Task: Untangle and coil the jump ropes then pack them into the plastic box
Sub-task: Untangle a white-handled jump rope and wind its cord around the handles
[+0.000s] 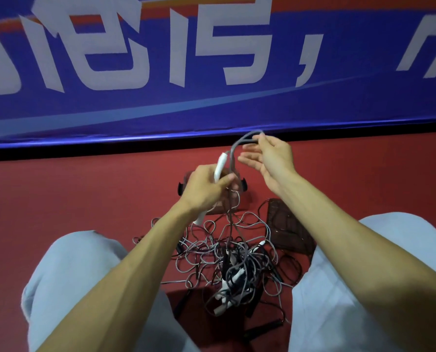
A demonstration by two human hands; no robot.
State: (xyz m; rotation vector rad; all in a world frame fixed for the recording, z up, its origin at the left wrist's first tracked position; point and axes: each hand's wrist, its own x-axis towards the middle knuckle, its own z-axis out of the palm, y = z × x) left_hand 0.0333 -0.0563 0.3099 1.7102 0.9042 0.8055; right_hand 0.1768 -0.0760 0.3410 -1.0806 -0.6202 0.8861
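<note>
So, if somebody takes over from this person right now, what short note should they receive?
Left hand: grips the white handle of a grey rope.
Right hand: pinches a raised loop of that grey rope.
Tangle: grey and black ropes lie knotted on the red floor.
Plastic box: open, behind the left hand; its lid lies to the right.
Done: one rope partly lifted; no coil visible.
Left: free it, coil each rope, pack the box.

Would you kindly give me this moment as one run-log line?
left hand: grips white handle | right hand: pinches grey rope loop | rope pile: tangled on floor
</note>
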